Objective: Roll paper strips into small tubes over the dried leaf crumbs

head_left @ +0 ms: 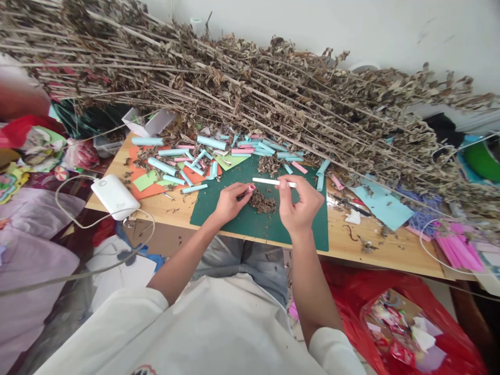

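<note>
My left hand [231, 203] is closed around a small pink paper tube [251, 188], whose open end faces the other hand. In my right hand [299, 203] I grip a thin white stick [269, 182], its tip close to the tube's end. Whether tip and tube touch, I cannot tell. Between the hands a heap of crumbled dry leaves [262, 202] lies on the green cutting mat [242, 229]. Several blue paper tubes [163, 166] and pink ones lie behind and to the left, some on orange paper [142, 187].
Bundled dried stalks with leaves [234, 88] stretch across the back of the table. A white power bank [115, 197] with a cable sits at the left edge. To the right lie a blue paper sheet [385, 201] and pink strips [459, 247]. Below hangs a red bag [351, 297] with scraps.
</note>
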Tool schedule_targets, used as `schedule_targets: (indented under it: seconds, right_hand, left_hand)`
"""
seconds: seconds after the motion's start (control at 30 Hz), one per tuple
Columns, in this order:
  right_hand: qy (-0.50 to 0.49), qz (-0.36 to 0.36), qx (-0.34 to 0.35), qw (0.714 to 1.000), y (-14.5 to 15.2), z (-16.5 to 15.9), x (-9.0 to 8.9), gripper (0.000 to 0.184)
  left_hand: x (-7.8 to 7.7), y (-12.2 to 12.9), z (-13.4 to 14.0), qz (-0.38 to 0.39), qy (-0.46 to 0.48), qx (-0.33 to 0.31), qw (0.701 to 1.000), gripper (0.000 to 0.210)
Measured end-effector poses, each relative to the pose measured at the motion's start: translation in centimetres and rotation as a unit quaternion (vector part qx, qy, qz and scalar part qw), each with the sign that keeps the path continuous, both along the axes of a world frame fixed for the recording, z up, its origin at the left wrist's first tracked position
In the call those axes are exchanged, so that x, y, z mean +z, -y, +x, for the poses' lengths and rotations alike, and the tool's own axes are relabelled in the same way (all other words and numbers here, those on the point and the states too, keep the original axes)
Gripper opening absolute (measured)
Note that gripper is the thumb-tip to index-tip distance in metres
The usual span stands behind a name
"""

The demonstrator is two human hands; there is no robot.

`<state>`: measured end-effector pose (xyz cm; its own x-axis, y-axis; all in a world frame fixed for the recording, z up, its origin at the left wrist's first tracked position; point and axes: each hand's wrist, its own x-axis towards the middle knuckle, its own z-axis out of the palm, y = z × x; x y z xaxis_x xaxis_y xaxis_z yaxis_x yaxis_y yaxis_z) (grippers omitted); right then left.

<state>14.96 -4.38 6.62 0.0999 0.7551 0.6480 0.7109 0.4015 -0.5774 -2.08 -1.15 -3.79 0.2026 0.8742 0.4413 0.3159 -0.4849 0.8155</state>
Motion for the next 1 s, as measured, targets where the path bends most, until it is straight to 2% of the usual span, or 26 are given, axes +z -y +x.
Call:
schedule_targets:
  seconds: [0.4,0.57,0.7,1.0]
  right_hand:
    - [0.003,-0.023,0.025,0.999,0.27,-0.05,-0.09,0.021]
    - [-0.025,-0.004,-0.009,1.000,0.30,0.21,-0.17,0.018]
    - [-0.016,-0.016,0.024,0.999,0.31,0.07,-0.21,0.019]
    - [-0.026,0.006,-0.061,0.998,0.60,0.58,-0.56,0.023]
  left_hand:
    - [-0.19,-0.06,-0.03,-0.005,-0.020,0.007,1.000,0.025]
    - [-0.17,-0.04,0.04,-0.013,-0.003,0.001,1.000,0.027]
    - [-0.19,-0.05,0.03,-0.007,-0.008,0.004,1.000,0.024]
    - [0.04,0.02,-0.01,-0.004,-0.003,-0.001,1.000,0.023]
